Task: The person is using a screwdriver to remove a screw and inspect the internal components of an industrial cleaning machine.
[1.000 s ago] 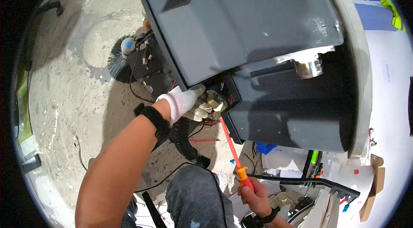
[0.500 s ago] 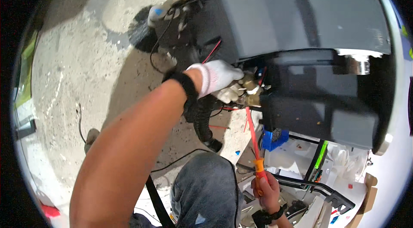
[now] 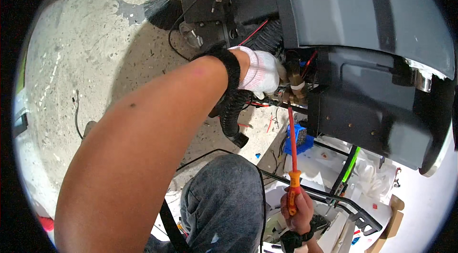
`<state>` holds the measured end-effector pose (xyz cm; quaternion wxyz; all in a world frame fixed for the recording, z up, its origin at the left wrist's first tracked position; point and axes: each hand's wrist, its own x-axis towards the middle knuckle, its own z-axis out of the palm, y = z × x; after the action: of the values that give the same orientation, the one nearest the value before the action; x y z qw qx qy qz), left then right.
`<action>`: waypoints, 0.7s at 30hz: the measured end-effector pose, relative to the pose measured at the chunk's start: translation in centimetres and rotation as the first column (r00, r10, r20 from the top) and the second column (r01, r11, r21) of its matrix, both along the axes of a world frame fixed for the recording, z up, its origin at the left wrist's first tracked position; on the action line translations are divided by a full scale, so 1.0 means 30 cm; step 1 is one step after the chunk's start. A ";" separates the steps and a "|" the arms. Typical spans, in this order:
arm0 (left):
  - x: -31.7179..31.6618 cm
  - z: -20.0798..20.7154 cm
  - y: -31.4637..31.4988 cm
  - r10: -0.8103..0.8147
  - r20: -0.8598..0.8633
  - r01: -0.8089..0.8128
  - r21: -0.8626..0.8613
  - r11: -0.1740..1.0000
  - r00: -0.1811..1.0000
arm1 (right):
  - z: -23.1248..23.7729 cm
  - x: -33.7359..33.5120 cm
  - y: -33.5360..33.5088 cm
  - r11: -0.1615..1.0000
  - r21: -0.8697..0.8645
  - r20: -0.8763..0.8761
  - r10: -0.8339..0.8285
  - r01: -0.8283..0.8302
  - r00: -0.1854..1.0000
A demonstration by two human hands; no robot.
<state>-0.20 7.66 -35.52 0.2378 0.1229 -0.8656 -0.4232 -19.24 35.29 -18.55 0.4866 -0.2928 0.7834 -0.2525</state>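
A white knit glove covers my left hand (image 3: 264,72), which reaches into the opening of a dark grey machine (image 3: 346,9). Its fingers curl in beside a brass fitting (image 3: 298,87), and whatever they grip is hidden behind the glove. Bare and closed, my right hand (image 3: 299,212) holds the handle of an insulated screwdriver (image 3: 294,176) with a long red shaft and an orange-red grip. The shaft points up and away, its tip at the lower side of the brass fitting; whether it touches cannot be made out.
A black corrugated hose (image 3: 230,121) hangs below my left wrist. Beyond it are a round brush (image 3: 162,2) and loose black cables. A blue bin (image 3: 299,138) stands under the machine, with a black tubular frame (image 3: 329,196) and an open cardboard box (image 3: 393,217) at the right.
My view has shifted, so the machine sits farther right. My left hand has turned, its fingers now more hidden beside the fitting. The screwdriver stays in my right hand, its shaft more upright.
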 end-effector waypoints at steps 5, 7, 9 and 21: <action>-0.029 -0.045 0.003 -0.016 -0.215 0.132 0.535 0.835 0.976 | 0.001 -0.011 0.009 0.998 -0.028 0.104 -0.044 0.047 0.994; -0.031 -0.050 -0.001 -0.039 -0.123 0.063 0.200 0.978 0.992 | 0.000 -0.011 0.011 0.995 -0.036 0.195 -0.082 0.090 0.977; -0.014 0.001 0.011 0.061 0.037 -0.041 -0.395 0.918 0.997 | -0.002 -0.006 0.000 0.987 -0.016 0.290 -0.149 0.161 0.945; -0.058 0.095 0.107 0.208 0.316 -0.317 0.347 0.883 0.926 | 0.001 -0.015 -0.036 0.995 0.059 0.055 -0.085 0.081 0.995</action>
<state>-1.93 10.88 -32.69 0.1441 0.3415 -0.7624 -0.5304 -19.68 34.21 -18.51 0.5061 -0.2387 0.7875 -0.2584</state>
